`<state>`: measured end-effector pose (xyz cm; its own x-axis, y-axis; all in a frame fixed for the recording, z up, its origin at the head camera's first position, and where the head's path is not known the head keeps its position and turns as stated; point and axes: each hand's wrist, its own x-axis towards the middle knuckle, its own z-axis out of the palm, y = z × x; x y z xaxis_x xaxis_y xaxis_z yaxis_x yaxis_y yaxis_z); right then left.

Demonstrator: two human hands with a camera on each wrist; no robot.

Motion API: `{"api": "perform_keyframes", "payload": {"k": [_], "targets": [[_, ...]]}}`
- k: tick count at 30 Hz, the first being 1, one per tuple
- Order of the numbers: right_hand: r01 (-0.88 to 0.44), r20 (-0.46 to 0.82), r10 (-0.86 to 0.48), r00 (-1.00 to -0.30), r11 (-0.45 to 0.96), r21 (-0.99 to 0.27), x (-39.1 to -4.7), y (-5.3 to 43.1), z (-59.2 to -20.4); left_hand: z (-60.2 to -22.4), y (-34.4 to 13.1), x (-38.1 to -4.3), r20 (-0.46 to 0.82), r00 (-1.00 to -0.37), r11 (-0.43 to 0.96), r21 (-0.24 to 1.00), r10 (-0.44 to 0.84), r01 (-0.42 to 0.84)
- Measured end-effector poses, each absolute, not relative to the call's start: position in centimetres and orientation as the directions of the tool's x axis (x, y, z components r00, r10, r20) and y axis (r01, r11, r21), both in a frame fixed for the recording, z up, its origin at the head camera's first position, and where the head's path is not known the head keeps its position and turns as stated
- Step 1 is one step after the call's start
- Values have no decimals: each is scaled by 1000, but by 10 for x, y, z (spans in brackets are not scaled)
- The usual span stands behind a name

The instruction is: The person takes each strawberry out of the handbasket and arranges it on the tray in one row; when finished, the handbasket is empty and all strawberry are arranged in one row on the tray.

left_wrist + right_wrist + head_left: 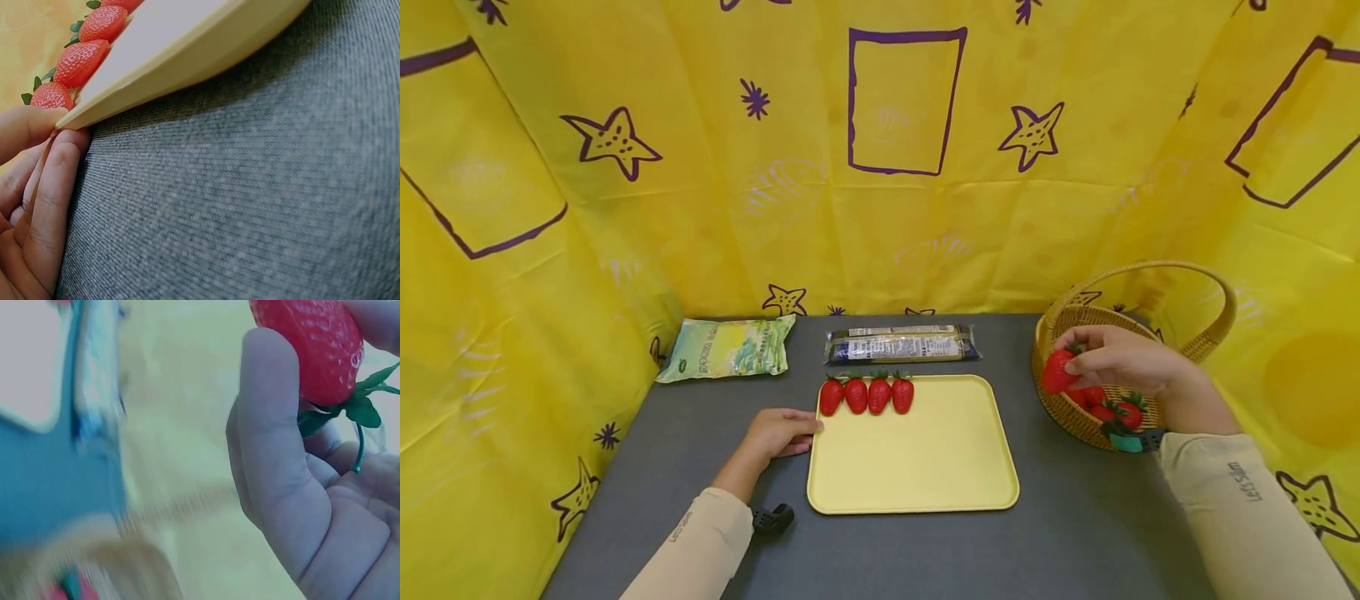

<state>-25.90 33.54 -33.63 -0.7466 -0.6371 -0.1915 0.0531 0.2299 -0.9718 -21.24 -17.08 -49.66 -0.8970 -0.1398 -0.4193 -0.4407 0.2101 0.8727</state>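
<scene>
A pale yellow tray (917, 467) lies on the grey table, with several red strawberries (879, 395) in a row along its far left edge, leaves pointing away. My left hand (781, 433) pinches the tray's left rim between thumb and fingers, seen closely in the left wrist view beside the nearest strawberry (52, 97). Over the wicker basket (1078, 421) at the right, my right hand (1123, 360) holds one strawberry (1059, 372) between thumb and fingers. In the right wrist view that strawberry (312, 350) shows its green leaves and stem. More strawberries (1101, 412) lie inside the basket.
Behind the tray lies a long dark-and-clear plastic packet (902, 344). A green and yellow bag (727, 348) rests at the back left. The basket's tall arched handle (1213, 333) rises at the right. A yellow patterned curtain (895, 242) encloses the table's back and sides.
</scene>
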Motion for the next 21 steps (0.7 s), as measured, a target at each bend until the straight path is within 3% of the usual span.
{"api": "perform_keyframes", "payload": {"k": [7,11,21], "targets": [[177,-326,-569,-755,301,-937,-282,248,-377,-495,-170,-213,-423,-894,213,869,-146,-446],[205,-371,-481,-794,364,-909,-293,208,-409,-495,-170,-213,-420,-896,209,872,-143,-442],[184,-346,-233,-909,522,-833,-306,159,-456,-495,-170,-212,-416,-898,219,871,-142,-439]]}}
